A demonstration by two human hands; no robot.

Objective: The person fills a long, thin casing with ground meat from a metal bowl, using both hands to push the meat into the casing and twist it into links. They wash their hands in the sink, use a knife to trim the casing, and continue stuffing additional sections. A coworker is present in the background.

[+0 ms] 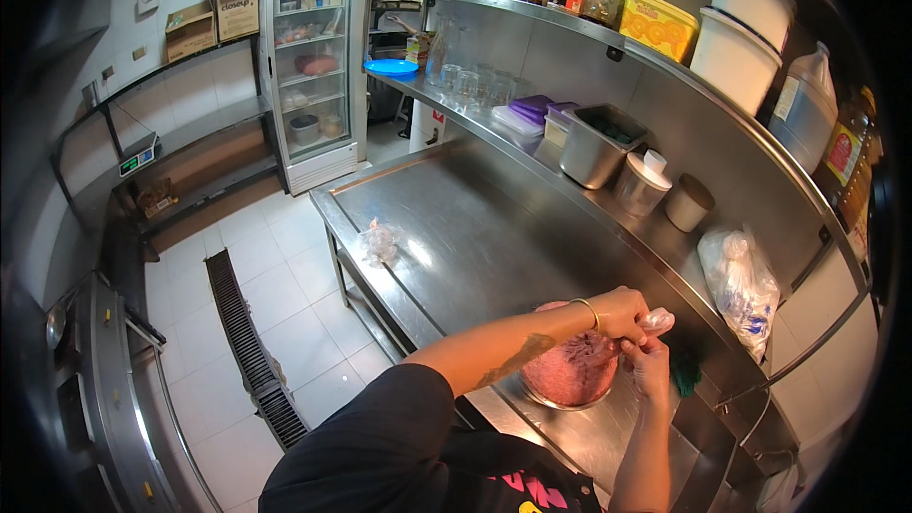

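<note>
Above a metal bowl (568,407) heaped with pink ground meat (560,375), both my hands are pinched around a small clear plastic bag (657,321). My left hand (622,313), with a yellow band at its wrist, reaches across the bowl and grips the bag near its bunched end. Just below, my right hand (650,368) has its fingers closed on the bag too. Part of the bag hangs over the meat, and what it contains cannot be made out. The bowl stands on the steel table (456,218), partly hidden by my left forearm.
Another crumpled clear bag (378,243) lies near the table's left edge. Along the back, a shelf holds a steel container (600,147), lidded tubs and glasses. A filled plastic bag (739,285) hangs at right. A glass-door fridge (312,66) and floor drain (249,342) are left.
</note>
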